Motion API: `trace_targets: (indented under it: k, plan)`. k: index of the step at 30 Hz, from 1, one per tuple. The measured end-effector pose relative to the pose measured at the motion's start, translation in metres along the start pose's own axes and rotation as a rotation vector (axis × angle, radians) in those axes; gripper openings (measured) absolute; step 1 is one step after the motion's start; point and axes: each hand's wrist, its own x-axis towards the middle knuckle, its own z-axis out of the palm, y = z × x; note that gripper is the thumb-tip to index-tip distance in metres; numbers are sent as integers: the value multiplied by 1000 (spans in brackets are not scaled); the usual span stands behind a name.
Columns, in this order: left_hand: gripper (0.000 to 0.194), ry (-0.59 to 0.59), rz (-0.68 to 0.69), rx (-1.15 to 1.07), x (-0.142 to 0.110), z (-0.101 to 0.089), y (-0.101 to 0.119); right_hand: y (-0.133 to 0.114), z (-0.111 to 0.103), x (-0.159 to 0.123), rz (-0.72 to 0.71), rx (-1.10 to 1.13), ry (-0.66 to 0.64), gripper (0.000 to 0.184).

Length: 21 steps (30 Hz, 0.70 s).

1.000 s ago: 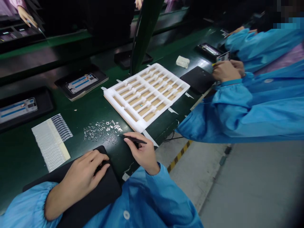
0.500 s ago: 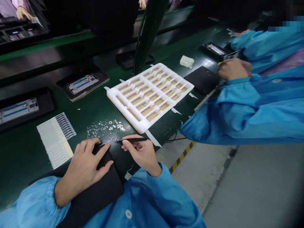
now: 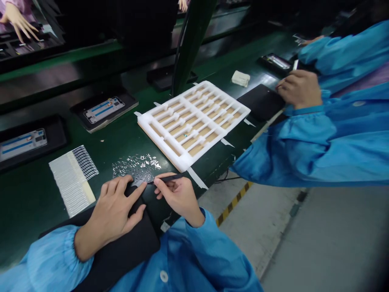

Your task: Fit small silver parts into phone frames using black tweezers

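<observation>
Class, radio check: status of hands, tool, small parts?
Right hand holding slim black tool, tip beside small silvery pieces. Left hand spread over flat black pad. Possible obstruction: left index fingertip near tool tip.

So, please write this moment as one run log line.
right hand: holds black tool | left hand: over black pad, fingertip near tool tip | small metal parts: scattered on green table

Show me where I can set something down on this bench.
The green bench is bare, but for a scrap, beyond the metal bits, between foam tray and striped sheet, and again left of the sheet. Around the bits it is crowded: left hand, right hand and black tool.
</observation>
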Motion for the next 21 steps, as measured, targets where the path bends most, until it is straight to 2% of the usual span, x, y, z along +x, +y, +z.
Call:
trace_targets:
  k: [4,6,13,21]
  plan:
    - [47,7,-1,-11,2,0,1,5,-5,1,-187,-128,253,25]
    - [48,5,-2,-17,2,0,1,8,-8,1,-255,-207,319,21]
    - [48,10,9,-20,2,1,1,8,-12,0,-327,-343,305,15]
    - [46,20,17,-28,1,0,2,13,-13,5,-318,-324,278,17]
